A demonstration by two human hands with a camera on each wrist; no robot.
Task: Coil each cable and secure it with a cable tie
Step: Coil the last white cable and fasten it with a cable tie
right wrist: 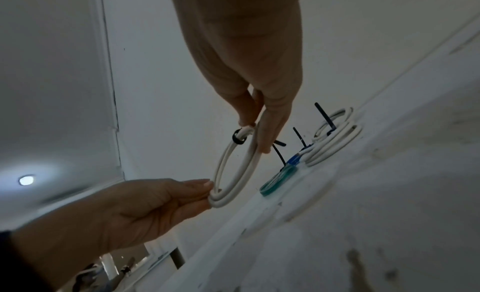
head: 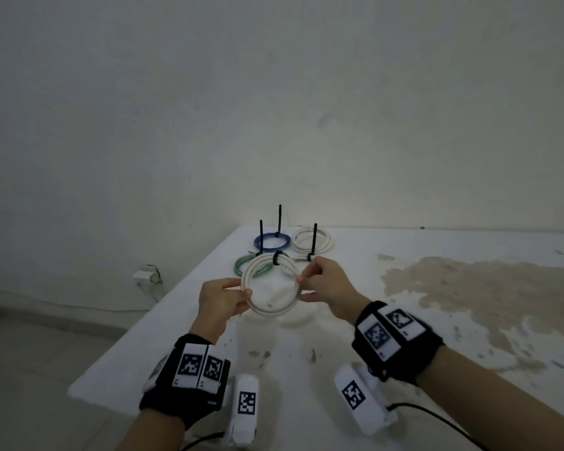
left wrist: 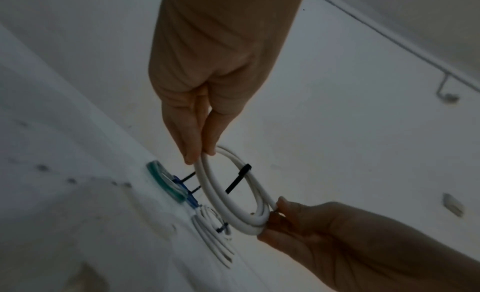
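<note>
Coiled white round cable held above stained white table, black plastic cable tie cinched at far edge. Left hand pinches left rim; right hand pinches right rim. Behind: blue coil, white coil, green coil partly hidden. Cable ends hard to make out.

Four coiled cables: two white, one blue, one green. Four black cable ties. Two hands. One counter.
</note>
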